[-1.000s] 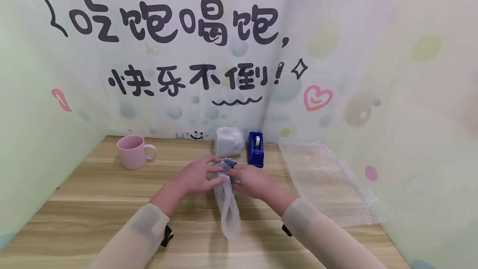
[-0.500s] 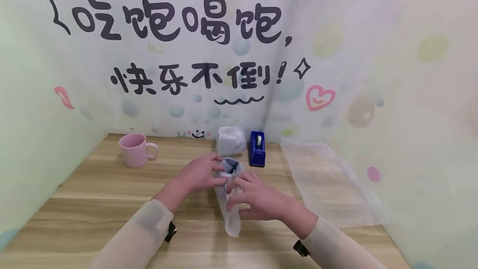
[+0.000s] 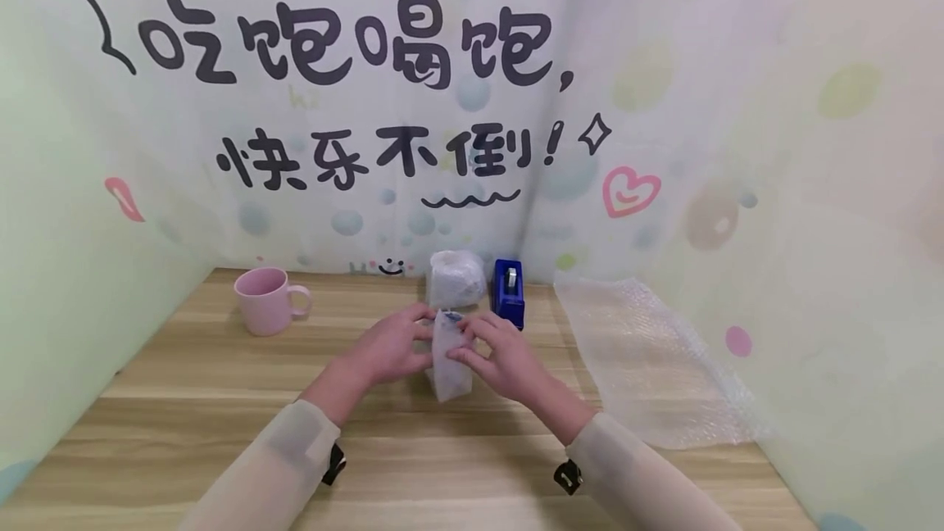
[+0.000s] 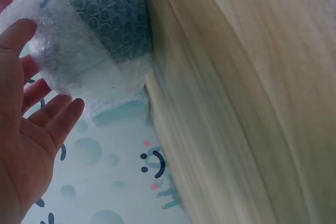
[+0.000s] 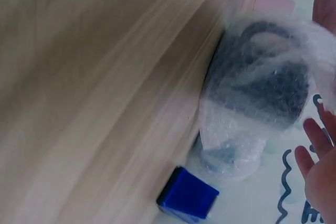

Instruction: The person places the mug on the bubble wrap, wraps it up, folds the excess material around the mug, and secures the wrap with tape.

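A dark blue mug point(image 4: 113, 19) stands on the table inside bubble wrap point(image 3: 451, 367), its handle showing through the plastic toward the person. My left hand point(image 3: 394, 344) holds the wrapped mug's left side; the left wrist view shows its thumb on the plastic, while its outer fingers spread loosely. At the upper right of the bundle, my right hand point(image 3: 509, 355) pinches the wrap's folded-up flap between thumb and fingers. In the right wrist view some right fingers point(image 5: 315, 137) hover beside the plastic, and the thumb is out of sight. The flap covers most of the mug's top.
Behind the bundle stands another bubble-wrapped object point(image 3: 457, 279). To its right is a blue tape dispenser point(image 3: 508, 293). A pink mug point(image 3: 265, 301) stands at the back left. A flat bubble wrap sheet point(image 3: 656, 367) lies on the table's right side, against the wall.
My right hand went down toward the wrap's loose end hanging near me, then came back up. That end is now folded up over the mug. My left hand stayed at the left side.
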The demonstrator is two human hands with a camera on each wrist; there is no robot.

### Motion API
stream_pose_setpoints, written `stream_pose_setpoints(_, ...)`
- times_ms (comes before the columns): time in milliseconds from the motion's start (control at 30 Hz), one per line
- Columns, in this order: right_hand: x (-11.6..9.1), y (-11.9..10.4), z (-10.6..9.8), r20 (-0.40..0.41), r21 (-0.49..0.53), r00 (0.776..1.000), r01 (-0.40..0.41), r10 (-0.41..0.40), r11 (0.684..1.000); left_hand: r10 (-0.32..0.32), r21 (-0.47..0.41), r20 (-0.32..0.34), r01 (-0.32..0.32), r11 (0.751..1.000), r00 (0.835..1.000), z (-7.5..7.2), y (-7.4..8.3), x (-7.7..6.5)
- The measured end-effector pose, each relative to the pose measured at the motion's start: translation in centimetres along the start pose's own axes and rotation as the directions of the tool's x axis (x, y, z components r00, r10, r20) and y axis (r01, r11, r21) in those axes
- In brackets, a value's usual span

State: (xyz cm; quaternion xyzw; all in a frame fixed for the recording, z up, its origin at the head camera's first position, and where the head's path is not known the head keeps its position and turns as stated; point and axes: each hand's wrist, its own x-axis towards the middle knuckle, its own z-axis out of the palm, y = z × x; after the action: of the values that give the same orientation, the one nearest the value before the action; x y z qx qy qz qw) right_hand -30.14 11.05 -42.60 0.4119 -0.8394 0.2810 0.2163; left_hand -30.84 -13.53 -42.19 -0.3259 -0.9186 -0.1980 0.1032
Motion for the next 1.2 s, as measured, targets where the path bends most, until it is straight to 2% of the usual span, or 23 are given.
stream_pose_setpoints(100, 0.4, 0.5, 0.0, 0.021, -0.063, 0.999, 0.037, -0.036, 0.997, 0.007, -0.027, -0.013, -0.007, 1.0, 1.0, 0.1, 0.0, -0.3)
stream_pose_setpoints(200, 0.7, 0.8, 0.0, 0.028, -0.1, 0.997, 0.069, -0.066, 0.993, 0.001, -0.095, -0.01, -0.002, 0.995, 1.0, 0.2, -0.1, -0.6)
stream_pose_setpoints(333, 0.9, 1.0, 0.0, 0.025, -0.104, 0.998, 0.054, -0.051, 0.993, -0.004, -0.185, -0.001, 0.004, 0.983, 1.0, 0.3, -0.3, -0.9)
stream_pose_setpoints(467, 1.0, 0.8, 0.1, 0.039, -0.1, 0.999, 0.003, 0.001, 0.995, 0.004, -0.232, -0.006, -0.006, 0.973, 1.0, 0.5, -0.6, -1.3)
stream_pose_setpoints(633, 1.2, 0.5, 0.2, 0.056, -0.107, 0.996, -0.065, 0.071, 0.992, -0.047, -0.285, -0.001, 0.045, 0.957, 0.999, 0.8, -0.6, -1.6)
stream_pose_setpoints(733, 1.3, 0.3, 0.0, 0.077, -0.118, 0.99, -0.105, 0.115, 0.987, -0.073, -0.297, -0.028, 0.061, 0.953, 0.997, 1.0, -0.4, -1.5)
stream_pose_setpoints(867, 1.6, -0.2, -0.3, 0.124, -0.094, 0.968, -0.206, 0.217, 0.974, -0.116, -0.389, -0.072, 0.079, 0.918, 0.991, 1.3, -0.2, -1.1)
stream_pose_setpoints(967, 1.8, -0.7, -0.5, 0.164, -0.063, 0.938, -0.3, 0.306, 0.952, -0.136, -0.427, -0.104, 0.079, 0.901, 0.985, 1.2, 0.0, -0.9)
stream_pose_setpoints(1067, 1.8, -1.0, -0.5, 0.182, -0.061, 0.917, -0.349, 0.354, 0.935, -0.12, -0.364, -0.125, 0.067, 0.929, 0.985, 0.8, 0.1, -0.9)
stream_pose_setpoints(1200, 1.7, -1.1, -0.5, 0.161, -0.079, 0.922, -0.343, 0.352, 0.936, -0.078, -0.28, -0.117, 0.042, 0.959, 0.99, 0.2, 0.3, -0.9)
